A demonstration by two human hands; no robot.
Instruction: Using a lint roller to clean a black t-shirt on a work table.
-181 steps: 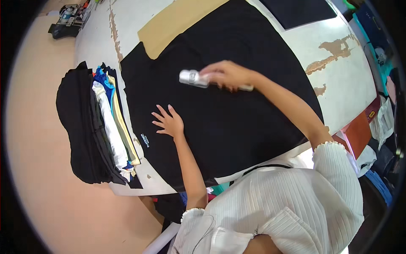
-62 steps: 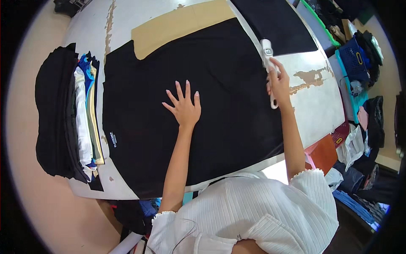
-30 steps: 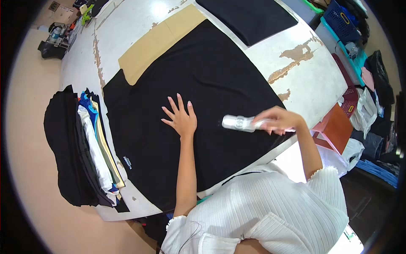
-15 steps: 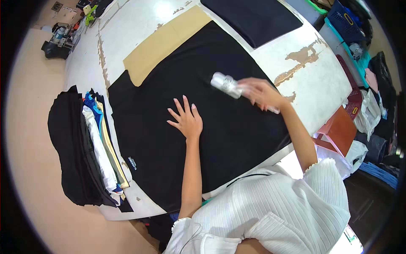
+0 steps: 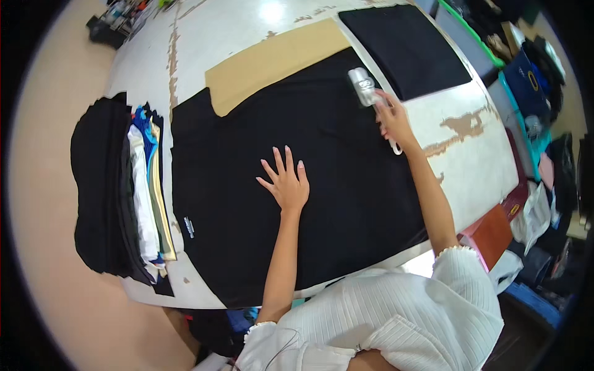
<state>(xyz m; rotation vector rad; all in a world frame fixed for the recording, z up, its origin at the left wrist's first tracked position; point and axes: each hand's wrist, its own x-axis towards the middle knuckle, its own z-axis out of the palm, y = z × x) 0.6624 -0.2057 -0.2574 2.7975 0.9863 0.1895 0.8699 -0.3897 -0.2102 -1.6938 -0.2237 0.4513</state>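
A large piece of black fabric (image 5: 352, 204) lies spread out over the table in front of me. My left hand (image 5: 288, 185) rests flat on its middle, fingers spread. Near the fabric's far right edge, my right hand (image 5: 393, 120) grips a lint roller (image 5: 362, 86) by its handle. The white roller head points away to the far left, over the black fabric; whether it touches cannot be seen. A small printed label (image 5: 189, 227) shows on the fabric's left side. Along the far edge lies a beige piece (image 5: 272, 62), partly bordered by the black fabric.
At the left edge of the white table (image 5: 476, 167), a stack of folded cloths (image 5: 145, 198) sits beside a thick black pile (image 5: 99, 185). A folded black cloth (image 5: 405, 49) lies at the far right. Crates, bags and a brown stool (image 5: 489, 238) crowd the right side.
My right hand has moved the lint roller farther away over the fabric, and its head now points more away from me. My left hand stays flat on the fabric. The whole view has shifted slightly.
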